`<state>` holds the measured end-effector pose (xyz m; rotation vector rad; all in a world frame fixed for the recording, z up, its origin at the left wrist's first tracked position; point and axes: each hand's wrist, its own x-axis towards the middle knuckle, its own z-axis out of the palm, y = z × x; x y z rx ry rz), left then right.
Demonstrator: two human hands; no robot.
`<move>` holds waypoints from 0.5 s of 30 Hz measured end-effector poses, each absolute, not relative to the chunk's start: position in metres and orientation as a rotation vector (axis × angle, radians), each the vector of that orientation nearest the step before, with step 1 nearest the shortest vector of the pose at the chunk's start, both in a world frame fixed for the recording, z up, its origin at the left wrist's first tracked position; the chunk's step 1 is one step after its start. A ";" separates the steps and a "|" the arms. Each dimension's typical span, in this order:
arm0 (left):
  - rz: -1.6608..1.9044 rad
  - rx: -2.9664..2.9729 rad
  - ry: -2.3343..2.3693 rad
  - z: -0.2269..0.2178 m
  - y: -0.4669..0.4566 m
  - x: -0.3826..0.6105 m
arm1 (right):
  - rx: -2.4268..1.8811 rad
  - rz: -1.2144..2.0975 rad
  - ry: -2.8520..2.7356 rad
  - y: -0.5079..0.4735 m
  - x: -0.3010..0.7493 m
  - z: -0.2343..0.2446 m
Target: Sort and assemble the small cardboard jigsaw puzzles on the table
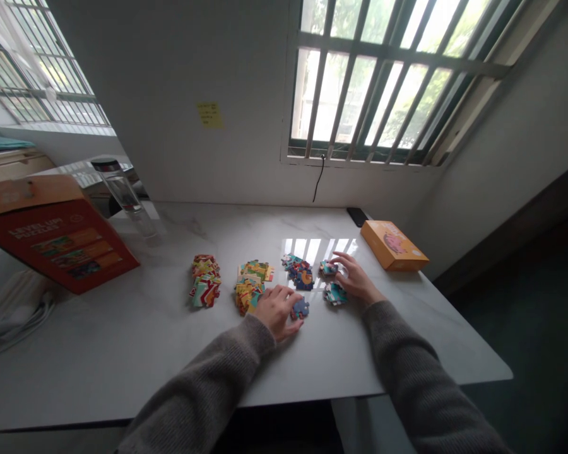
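My left hand (277,310) lies palm down on the white marble table (123,353), holding nothing visible, with its fingertips next to a blue jigsaw piece (300,308). My right hand (355,279) rests further right, its fingertips at a small heap of jigsaw pieces (328,268). A teal heap of pieces (335,294) sits just below those fingers. Further left lie a blue and red heap (300,273), a yellow and green heap (248,291) and a red and cream stack (205,281).
A red and orange puzzle box (59,243) leans at the table's left end, near a clear glass bottle (122,192). An orange box (394,246) and a black phone (357,216) lie at the back right. A barred window (373,82) and a yellow note (210,115) are beyond the table.
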<state>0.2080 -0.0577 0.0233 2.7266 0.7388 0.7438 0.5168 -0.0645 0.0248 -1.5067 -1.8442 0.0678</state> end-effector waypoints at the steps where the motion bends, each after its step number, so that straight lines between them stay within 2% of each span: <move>1: 0.723 2.755 0.756 0.022 -0.058 0.208 | -1.498 0.017 -1.813 -0.067 0.514 0.028; 6: 0.675 2.777 0.805 0.019 -0.056 0.208 | -1.396 -0.122 -1.766 -0.081 0.487 0.042; 15: 0.930 2.663 0.772 0.031 -0.052 0.199 | -1.266 0.047 -1.856 -0.110 0.418 0.040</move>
